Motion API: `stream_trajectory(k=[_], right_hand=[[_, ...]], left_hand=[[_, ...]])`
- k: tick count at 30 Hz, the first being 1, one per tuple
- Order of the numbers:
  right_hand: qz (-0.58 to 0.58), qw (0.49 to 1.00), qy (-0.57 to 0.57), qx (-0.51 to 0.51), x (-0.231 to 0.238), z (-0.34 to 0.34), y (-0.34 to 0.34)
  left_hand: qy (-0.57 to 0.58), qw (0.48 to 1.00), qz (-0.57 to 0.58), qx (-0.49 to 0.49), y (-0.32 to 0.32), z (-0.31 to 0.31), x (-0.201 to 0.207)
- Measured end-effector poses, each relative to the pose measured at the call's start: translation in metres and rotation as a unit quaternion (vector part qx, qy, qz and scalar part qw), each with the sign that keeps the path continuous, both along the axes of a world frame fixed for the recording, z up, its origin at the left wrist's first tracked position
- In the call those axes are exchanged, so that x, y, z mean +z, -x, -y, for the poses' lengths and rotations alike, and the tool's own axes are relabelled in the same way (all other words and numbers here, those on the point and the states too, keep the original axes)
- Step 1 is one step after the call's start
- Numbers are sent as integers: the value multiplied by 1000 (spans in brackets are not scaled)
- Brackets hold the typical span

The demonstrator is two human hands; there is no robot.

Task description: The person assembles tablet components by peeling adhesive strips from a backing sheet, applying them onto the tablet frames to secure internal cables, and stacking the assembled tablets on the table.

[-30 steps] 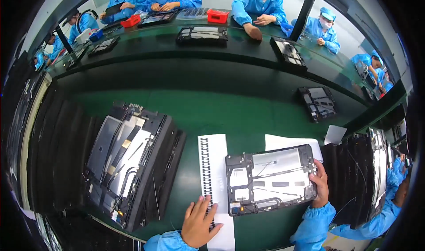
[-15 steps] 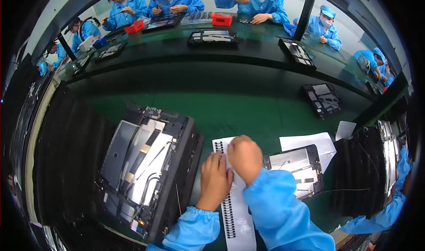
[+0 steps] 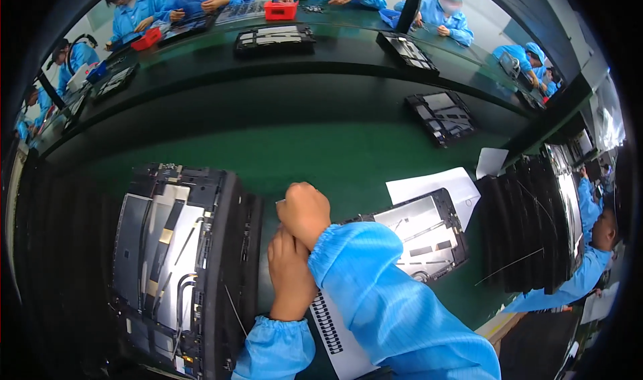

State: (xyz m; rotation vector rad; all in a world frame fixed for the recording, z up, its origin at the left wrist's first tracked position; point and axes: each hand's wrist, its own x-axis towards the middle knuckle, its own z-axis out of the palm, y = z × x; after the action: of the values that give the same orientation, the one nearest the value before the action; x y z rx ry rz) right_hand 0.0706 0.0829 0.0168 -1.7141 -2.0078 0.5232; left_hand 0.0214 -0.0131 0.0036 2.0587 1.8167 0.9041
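Observation:
A long white strip (image 3: 349,357) with a row of small black pieces along its left edge lies slanted on the bench before me. My left hand (image 3: 289,273) covers its upper part, fingers pressed together and stretched forward. Over those fingertips my right hand (image 3: 305,214) is closed in a pinch; whatever is between its fingertips is hidden. My right forearm crosses the strip's right side. To the right of my hands an opened tablet-like device (image 3: 422,236) lies flat, showing silvery panels and dark cables, partly behind my sleeve.
At left stands a stack of black trays with an opened device (image 3: 164,259) on top. Another stack (image 3: 529,226) is at right, behind white paper (image 3: 435,186). A further device (image 3: 440,117) lies far right. A raised shelf (image 3: 335,57) runs across the back; co-workers in blue sit beyond.
The view has swung right, so the scene sits further left. My hands have come together over the strip's upper end, the right now over the left fingertips, and the strip slants more.

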Motion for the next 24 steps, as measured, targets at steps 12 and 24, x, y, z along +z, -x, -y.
stream_trajectory(k=[12,24], right_hand=[[-366,928,38,-63,86,100,-175],[-129,991,-29,15,24,161,-225]], left_hand=[[-56,996,31,-66,-23,23,31],[-35,949,1,-314,-68,63,17]])
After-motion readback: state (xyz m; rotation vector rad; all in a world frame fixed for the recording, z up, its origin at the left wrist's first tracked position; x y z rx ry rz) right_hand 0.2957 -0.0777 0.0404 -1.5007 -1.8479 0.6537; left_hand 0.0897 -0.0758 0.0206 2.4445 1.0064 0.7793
